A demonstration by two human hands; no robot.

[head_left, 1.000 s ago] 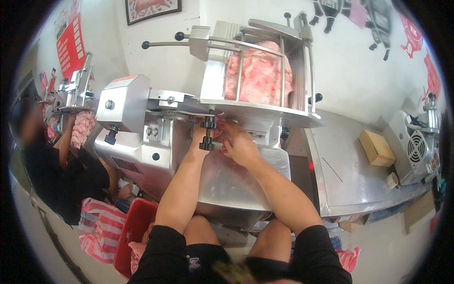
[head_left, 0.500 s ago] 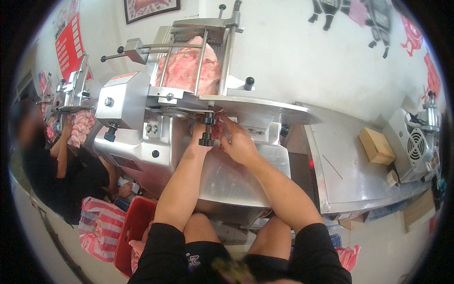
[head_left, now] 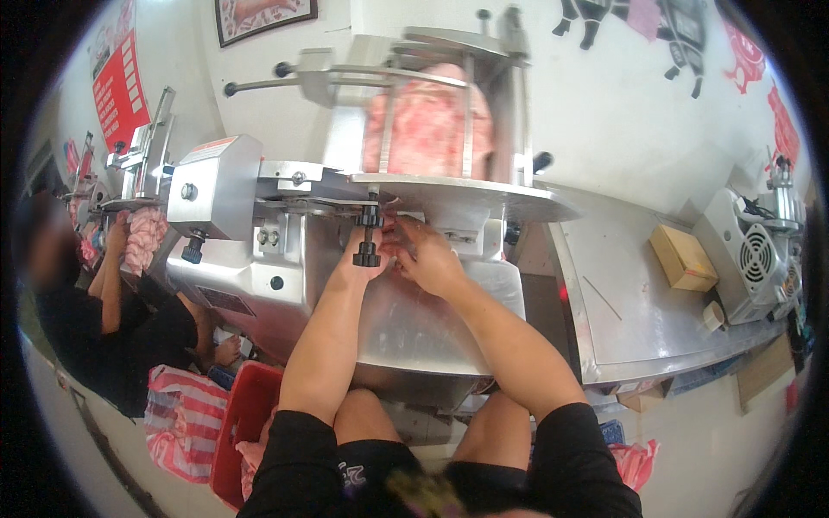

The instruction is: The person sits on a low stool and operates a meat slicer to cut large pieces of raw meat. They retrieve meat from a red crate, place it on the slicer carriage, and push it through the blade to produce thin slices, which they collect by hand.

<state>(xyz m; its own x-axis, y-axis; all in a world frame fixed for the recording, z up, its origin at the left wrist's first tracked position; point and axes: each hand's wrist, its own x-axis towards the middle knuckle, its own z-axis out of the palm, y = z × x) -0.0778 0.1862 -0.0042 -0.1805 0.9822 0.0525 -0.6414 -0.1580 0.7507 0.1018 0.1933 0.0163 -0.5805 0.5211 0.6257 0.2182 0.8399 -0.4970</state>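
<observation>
A steel slicer (head_left: 414, 328) stands before me, a large slab of pale pink meat (head_left: 423, 125) behind the bars of its carriage (head_left: 527, 121), blurred by motion. Beneath the plate, my left hand (head_left: 350, 261) is behind a pair of black adjusting knobs (head_left: 367, 260), its fingers hidden. My right hand (head_left: 423, 255) is beside it, fingers bent inward round something small and reddish that I cannot make out clearly.
At left, a co-worker (head_left: 95, 319) handles folded meat slices (head_left: 145, 237) at another slicer (head_left: 129, 181). A red crate (head_left: 233, 432) and striped bag (head_left: 177, 423) sit low left. On the steel counter (head_left: 622, 328) are a cardboard box (head_left: 680, 257) and another machine (head_left: 744, 250).
The carriage with the slab moved left, then back to the right. My hands have stayed below the plate, shifting only slightly.
</observation>
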